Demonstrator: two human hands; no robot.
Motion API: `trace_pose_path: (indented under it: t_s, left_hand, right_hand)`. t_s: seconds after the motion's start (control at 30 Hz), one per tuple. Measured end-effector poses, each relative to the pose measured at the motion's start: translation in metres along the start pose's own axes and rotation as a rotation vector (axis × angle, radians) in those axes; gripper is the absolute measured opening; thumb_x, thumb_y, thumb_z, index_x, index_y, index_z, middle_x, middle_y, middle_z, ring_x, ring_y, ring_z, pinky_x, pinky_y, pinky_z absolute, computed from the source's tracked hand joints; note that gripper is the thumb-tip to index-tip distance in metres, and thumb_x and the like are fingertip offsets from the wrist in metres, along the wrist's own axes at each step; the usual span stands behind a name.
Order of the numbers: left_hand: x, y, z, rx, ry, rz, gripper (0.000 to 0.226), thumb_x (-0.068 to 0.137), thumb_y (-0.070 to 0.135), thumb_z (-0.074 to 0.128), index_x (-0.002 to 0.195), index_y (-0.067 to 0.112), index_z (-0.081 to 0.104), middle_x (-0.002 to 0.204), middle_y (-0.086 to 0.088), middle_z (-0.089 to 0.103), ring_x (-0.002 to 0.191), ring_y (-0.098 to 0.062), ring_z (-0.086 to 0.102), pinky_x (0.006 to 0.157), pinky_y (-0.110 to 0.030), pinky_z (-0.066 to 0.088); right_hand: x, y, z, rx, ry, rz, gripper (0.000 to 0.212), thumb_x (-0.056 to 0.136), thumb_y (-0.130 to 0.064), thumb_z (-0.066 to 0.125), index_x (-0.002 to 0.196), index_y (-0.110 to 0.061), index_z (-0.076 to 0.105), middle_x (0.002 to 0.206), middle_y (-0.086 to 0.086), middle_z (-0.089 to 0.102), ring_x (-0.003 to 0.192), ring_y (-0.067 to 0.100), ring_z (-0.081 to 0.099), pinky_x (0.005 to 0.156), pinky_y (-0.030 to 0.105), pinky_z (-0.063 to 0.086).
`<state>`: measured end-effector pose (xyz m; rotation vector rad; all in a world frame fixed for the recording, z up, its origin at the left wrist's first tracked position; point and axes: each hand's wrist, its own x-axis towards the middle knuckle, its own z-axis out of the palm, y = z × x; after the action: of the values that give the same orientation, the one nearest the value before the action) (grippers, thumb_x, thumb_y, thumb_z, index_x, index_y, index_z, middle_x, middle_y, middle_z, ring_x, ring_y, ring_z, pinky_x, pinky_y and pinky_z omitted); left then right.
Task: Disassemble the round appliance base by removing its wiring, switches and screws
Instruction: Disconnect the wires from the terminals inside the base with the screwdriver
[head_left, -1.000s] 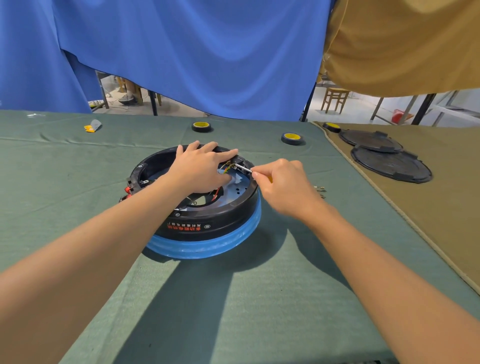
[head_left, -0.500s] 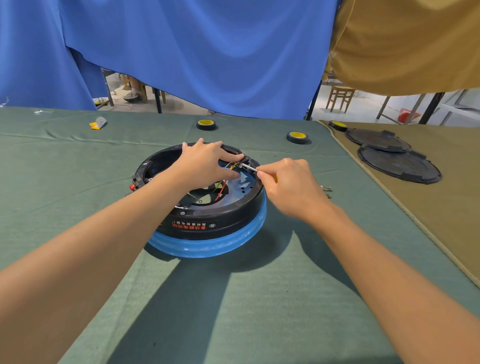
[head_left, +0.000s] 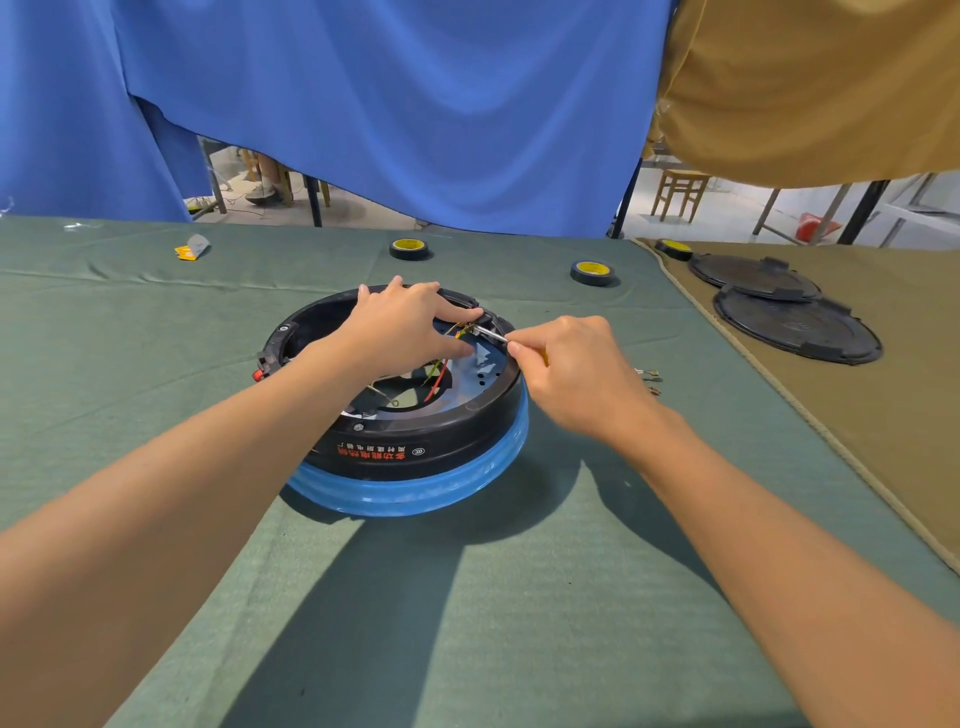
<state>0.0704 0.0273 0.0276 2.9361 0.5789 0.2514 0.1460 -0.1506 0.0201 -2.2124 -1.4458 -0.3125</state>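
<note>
Your work surface is a table under green cloth (head_left: 156, 364). On it directly: the round appliance base (head_left: 415, 457) at centre, two tape rolls (head_left: 409, 248) (head_left: 591, 272) at the far side, a yellow-grey scrap (head_left: 191, 248) far left, small loose metal parts (head_left: 649, 379) right of the base — and, on the adjoining tan cloth (head_left: 883, 467), two black round covers (head_left: 753, 278) (head_left: 797, 327) and a third tape roll (head_left: 674, 248).

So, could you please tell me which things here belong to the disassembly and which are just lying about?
In use:
round appliance base
screwdriver
wires
left hand
right hand
removed terminals

Lying about:
three tape rolls
two black round covers
yellow scrap
</note>
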Motion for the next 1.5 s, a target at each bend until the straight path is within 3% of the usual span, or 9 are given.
trace_pose_path:
  t_s: [0.13,0.3,0.43,0.57,1.0,1.07,1.17,1.37,1.5]
  left_hand:
    - [0.0,-0.001,0.0,-0.001,0.009,0.0,0.048,0.09,0.053,0.057,0.137,0.051,0.045,0.156,-0.007,0.032,0.143,-0.035,0.023,0.112,-0.063,0.011]
    - [0.0,0.001,0.0,-0.007,0.004,-0.011,0.047,0.092,0.051,0.057,0.137,0.05,0.045,0.157,-0.007,0.03,0.144,-0.036,0.021,0.112,-0.063,0.01]
    - [0.0,0.002,-0.001,-0.016,0.011,-0.013,0.043,0.094,0.045,0.057,0.135,0.05,0.047,0.155,-0.008,0.034,0.141,-0.037,0.025,0.112,-0.061,0.013]
    - [0.0,0.003,-0.001,-0.015,0.023,-0.017,0.042,0.094,0.042,0.057,0.135,0.049,0.049,0.154,-0.009,0.037,0.139,-0.038,0.029,0.111,-0.062,0.015]
    - [0.0,0.001,0.0,-0.009,0.006,-0.012,0.046,0.093,0.048,0.056,0.137,0.05,0.044,0.156,-0.006,0.032,0.144,-0.035,0.02,0.113,-0.062,0.01]
    - [0.0,0.001,0.0,-0.007,0.005,-0.015,0.046,0.093,0.047,0.056,0.138,0.049,0.045,0.156,-0.007,0.032,0.144,-0.035,0.02,0.113,-0.063,0.009]
    - [0.0,0.001,-0.001,-0.011,0.001,-0.015,0.046,0.094,0.046,0.056,0.138,0.048,0.045,0.157,-0.007,0.031,0.144,-0.036,0.019,0.112,-0.064,0.008]
    - [0.001,0.002,-0.001,-0.007,-0.006,-0.021,0.046,0.094,0.045,0.057,0.138,0.049,0.044,0.159,-0.007,0.027,0.146,-0.037,0.016,0.112,-0.065,0.007]
    - [0.0,0.001,0.0,-0.007,-0.004,-0.023,0.046,0.094,0.044,0.057,0.138,0.049,0.044,0.159,-0.006,0.026,0.146,-0.036,0.016,0.113,-0.064,0.007]
  right_hand:
    - [0.002,-0.004,0.002,-0.046,0.001,0.017,0.045,0.096,-0.019,0.044,0.053,-0.02,0.031,0.053,-0.001,0.036,0.063,0.029,0.04,0.058,0.031,0.027]
    - [0.004,-0.002,0.002,-0.07,-0.005,0.01,0.039,0.096,-0.019,0.045,0.057,-0.017,0.037,0.057,0.005,0.041,0.066,0.033,0.045,0.057,0.031,0.027]
    - [0.006,-0.001,-0.003,-0.087,-0.052,-0.065,0.042,0.096,-0.016,0.045,0.056,-0.018,0.032,0.051,-0.002,0.033,0.062,0.028,0.036,0.059,0.038,0.034]
    - [0.006,0.001,-0.007,-0.081,-0.06,-0.086,0.037,0.095,-0.015,0.046,0.059,-0.013,0.041,0.052,0.0,0.038,0.06,0.027,0.037,0.06,0.039,0.035]
    - [0.005,-0.002,0.0,-0.029,-0.01,0.005,0.044,0.096,-0.015,0.045,0.053,-0.016,0.036,0.049,0.0,0.035,0.051,0.016,0.033,0.054,0.036,0.029]
    - [0.006,0.001,-0.002,-0.019,-0.024,-0.017,0.038,0.095,-0.014,0.046,0.057,-0.009,0.048,0.05,0.005,0.039,0.053,0.022,0.033,0.057,0.04,0.032]
    - [0.008,0.008,-0.006,0.06,-0.021,-0.012,0.028,0.095,-0.013,0.049,0.084,0.006,0.067,0.059,0.02,0.049,0.057,0.02,0.029,0.062,0.039,0.03]
    - [0.012,0.016,-0.014,0.177,-0.042,0.034,0.029,0.094,-0.016,0.051,0.095,0.009,0.064,0.048,-0.003,0.023,0.051,0.011,0.022,0.052,0.012,0.029]
    - [0.011,0.012,-0.012,0.133,-0.046,0.02,0.028,0.095,-0.015,0.049,0.092,0.007,0.066,0.053,0.002,0.027,0.055,0.013,0.023,0.054,0.021,0.029]
